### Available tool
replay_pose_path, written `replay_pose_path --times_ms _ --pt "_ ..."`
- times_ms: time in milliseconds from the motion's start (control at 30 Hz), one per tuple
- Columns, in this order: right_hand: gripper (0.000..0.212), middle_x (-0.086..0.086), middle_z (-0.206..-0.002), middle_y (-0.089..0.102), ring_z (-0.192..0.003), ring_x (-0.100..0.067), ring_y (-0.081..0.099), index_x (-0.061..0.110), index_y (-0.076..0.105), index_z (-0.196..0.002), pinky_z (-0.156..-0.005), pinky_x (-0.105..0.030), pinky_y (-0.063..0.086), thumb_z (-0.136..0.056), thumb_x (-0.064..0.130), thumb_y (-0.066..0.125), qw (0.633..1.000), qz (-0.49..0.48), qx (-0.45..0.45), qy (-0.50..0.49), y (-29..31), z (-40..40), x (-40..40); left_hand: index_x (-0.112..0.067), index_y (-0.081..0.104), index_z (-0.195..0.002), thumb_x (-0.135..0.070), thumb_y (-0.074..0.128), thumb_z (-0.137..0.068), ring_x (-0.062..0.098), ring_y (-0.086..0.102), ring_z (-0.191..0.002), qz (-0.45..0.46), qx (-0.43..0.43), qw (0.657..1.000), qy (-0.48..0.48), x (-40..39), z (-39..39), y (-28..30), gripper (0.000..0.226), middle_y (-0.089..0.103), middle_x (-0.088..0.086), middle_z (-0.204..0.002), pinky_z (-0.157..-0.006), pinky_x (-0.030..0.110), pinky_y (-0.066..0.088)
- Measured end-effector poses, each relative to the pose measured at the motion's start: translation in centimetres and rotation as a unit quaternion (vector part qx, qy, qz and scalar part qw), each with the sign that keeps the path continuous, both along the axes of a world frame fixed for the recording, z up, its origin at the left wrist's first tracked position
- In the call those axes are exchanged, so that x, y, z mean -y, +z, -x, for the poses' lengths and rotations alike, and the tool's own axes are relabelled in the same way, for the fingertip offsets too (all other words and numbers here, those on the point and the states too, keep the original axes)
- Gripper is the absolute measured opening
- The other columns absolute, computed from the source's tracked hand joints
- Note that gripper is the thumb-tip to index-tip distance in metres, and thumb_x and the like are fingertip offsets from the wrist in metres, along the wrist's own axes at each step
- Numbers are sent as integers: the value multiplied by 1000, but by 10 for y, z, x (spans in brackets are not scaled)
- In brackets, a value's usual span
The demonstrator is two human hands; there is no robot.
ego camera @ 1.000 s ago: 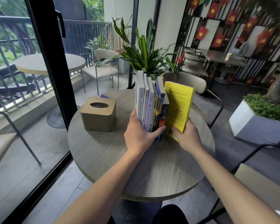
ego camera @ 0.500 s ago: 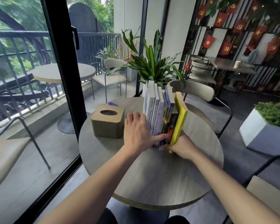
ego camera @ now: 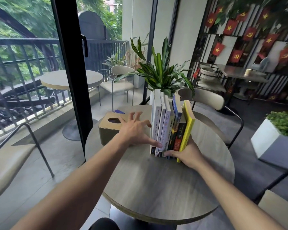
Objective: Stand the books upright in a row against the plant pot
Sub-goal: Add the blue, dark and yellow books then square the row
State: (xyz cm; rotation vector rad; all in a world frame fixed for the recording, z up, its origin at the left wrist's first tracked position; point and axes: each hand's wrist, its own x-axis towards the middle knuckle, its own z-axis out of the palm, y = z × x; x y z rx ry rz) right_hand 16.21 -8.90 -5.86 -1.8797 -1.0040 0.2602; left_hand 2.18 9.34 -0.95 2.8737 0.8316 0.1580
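Note:
Several books stand upright in a row on the round grey table, spines toward me. A yellow book is the rightmost one. Behind the row a leafy plant rises; its white pot is almost hidden by the books. My left hand is spread at the left end of the row, thumb pressing the spines low down. My right hand cups the row's lower right end, fingers across the bottoms of the spines and palm by the yellow book.
A tan tissue box sits on the table left of the books, behind my left hand. A chair stands behind the table. A black door frame and glass run along the left. A white planter stands at the right.
The yellow book has swung in flat against the row. My right hand slid to the row's lower end. My left hand has opened and spread at the left side.

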Motion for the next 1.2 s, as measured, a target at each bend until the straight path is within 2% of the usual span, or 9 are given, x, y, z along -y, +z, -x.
replay_pose_path --times_ms 100,233,333,467,567,667,800,1000,1200 --pt "91 13 -110 59 -107 -10 56 33 42 -118 -83 -16 42 -47 26 98 1000 1 5 5 1 1 0 -36 48 -142 -100 56 -43 35 6 -150 -10 0 1000 10 3 -4 -5 118 12 1 -166 -108 75 25" --pt "89 13 -112 58 -105 -8 55 35 41 -120 -86 -19 42 -51 27 97 1000 -5 3 12 -1 2 1 -19 38 -151 -99 59 -41 33 18 -150 -6 10 1000 18 19 -11 1 137 18 4 -165 -108 81 9" --pt "88 15 -115 62 -107 -6 58 35 46 -122 -82 -15 44 -50 35 96 1000 -5 -8 20 -3 1 1 -13 33 -152 -95 64 -40 33 29 -143 8 54 998 -2 26 -16 -2 143 32 8 -155 -112 72 19" --pt "104 12 -122 65 -114 -8 60 28 51 -132 -93 -27 50 -40 58 92 1000 13 -11 13 -4 -2 2 -10 38 -145 -95 59 -33 28 41 -128 42 148 988 -12 28 -20 -9 142 43 6 -137 -110 56 35" --pt "107 12 -123 65 -116 -9 61 29 52 -132 -98 -38 52 -38 61 92 1000 22 -10 19 -2 -3 1 -9 38 -145 -85 74 -40 23 40 -128 72 193 978 -28 30 -21 -12 134 44 6 -135 -110 43 38" --pt "109 12 -125 64 -118 -9 59 28 51 -134 -101 -39 50 -39 58 93 999 22 2 33 2 -4 1 -9 37 -147 -69 88 -48 20 39 -127 102 234 966 -37 34 -18 -10 127 44 5 -134 -109 35 38" --pt "106 10 -130 60 -122 -9 54 24 48 -139 -103 -30 45 -45 45 95 998 26 25 55 13 0 1 -11 36 -149 -66 88 -53 21 41 -129 111 233 966 -17 41 -15 -4 122 46 6 -138 -108 37 40" --pt "105 11 -125 58 -117 -8 54 22 47 -136 -95 -21 46 -46 37 97 997 23 49 47 18 0 5 -19 26 -155 -85 74 -50 32 38 -133 31 166 985 31 43 -10 -8 133 45 7 -145 -108 48 39" --pt "105 7 -125 57 -113 -12 55 25 44 -135 -97 -33 49 -45 44 94 996 33 66 45 32 -3 5 -13 36 -147 -84 78 -43 23 41 -124 59 193 979 4 37 -19 -8 133 48 3 -135 -105 41 43"
